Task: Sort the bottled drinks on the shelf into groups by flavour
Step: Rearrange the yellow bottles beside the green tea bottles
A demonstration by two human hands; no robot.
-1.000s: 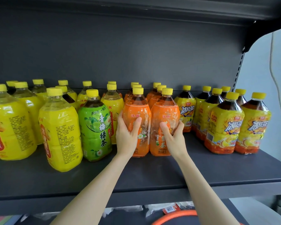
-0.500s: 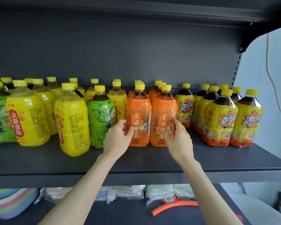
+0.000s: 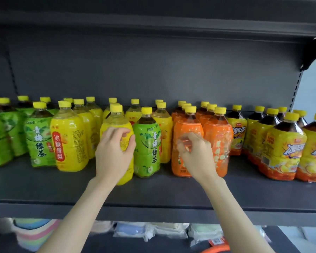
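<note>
Yellow-capped drink bottles stand in rows on the dark shelf (image 3: 153,194). My left hand (image 3: 115,152) hovers in front of a yellow bottle (image 3: 117,123), its fingers loosely curled; no grip on the bottle shows. Right of it stands a single green bottle (image 3: 148,143). My right hand (image 3: 195,156) hangs with relaxed, blurred fingers in front of the front orange bottle (image 3: 188,125) and holds nothing. A second orange bottle (image 3: 217,143) stands beside that one. Green bottles (image 3: 0,139) cluster at the far left, and dark iced-tea bottles (image 3: 285,148) fill the right.
Another green bottle (image 3: 38,141) and a yellow pear-label bottle (image 3: 69,139) stand front left. The shelf's front strip is bare. A shelf bracket (image 3: 297,84) closes the right end. Below lie wrapped packets (image 3: 153,230), striped bowls (image 3: 33,232) and an orange ring (image 3: 217,250).
Both hands have let go of the two orange bottles. My left hand moved left to the yellow bottle; my right hand stays loosely by the orange ones. The view shifted left.
</note>
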